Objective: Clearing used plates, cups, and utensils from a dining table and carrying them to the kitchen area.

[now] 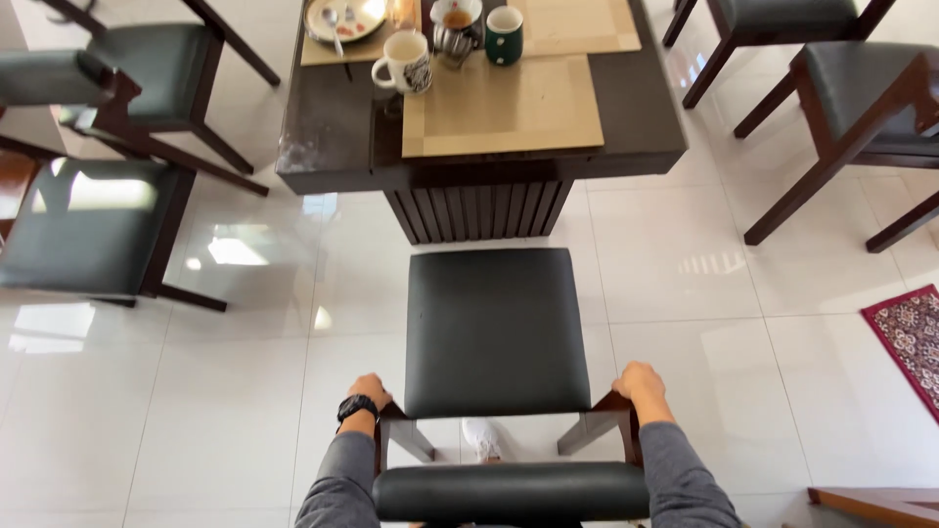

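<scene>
hands (370,389) gripping chair (494,328), mugs (407,61) on table (333,137)

The tabletop (333,137) runs off the top edge, which cuts the plate (344,18) and the two far mugs (456,20). Left of the tabletop, two chairs (93,230) lose parts past the left edge. Nearer than the tabletop, the padded chair back (509,492) hides most of a white shoe (481,439), and both sleeves (342,484) leave the bottom edge. The mug's (407,61) pattern is too small to read.
</scene>
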